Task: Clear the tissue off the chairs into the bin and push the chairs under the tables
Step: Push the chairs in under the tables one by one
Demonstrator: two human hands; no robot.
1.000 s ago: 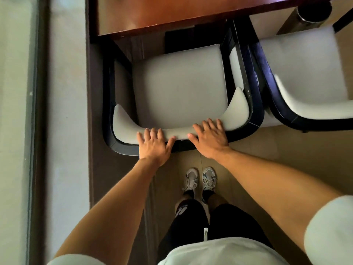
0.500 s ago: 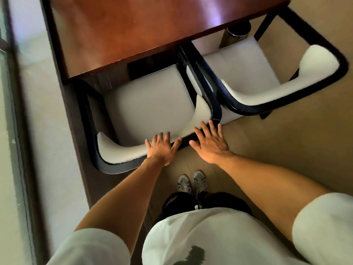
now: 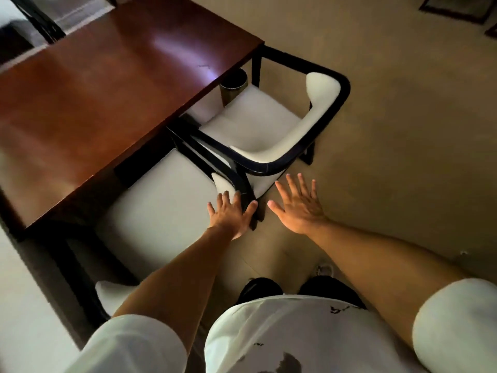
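Note:
Two white-cushioned chairs with black frames stand at a reddish-brown wooden table (image 3: 102, 98). The near chair (image 3: 161, 211) has the front of its seat under the table edge. The far chair (image 3: 258, 122) sits angled at the table's corner, its seat mostly out from under it. My left hand (image 3: 231, 214) is flat with spread fingers over the near chair's right arm corner. My right hand (image 3: 298, 205) is open, fingers apart, over the floor just short of the far chair's backrest. No tissue shows on either seat.
A round dark metal bin (image 3: 233, 86) stands on the floor under the table edge, beside the far chair. Beige floor (image 3: 403, 130) spreads to the right. A pale wall or window strip (image 3: 24, 305) runs along the left.
Both hands have come off the near chair's backrest and shifted right. The view has swung right, bringing the far chair and more floor into sight.

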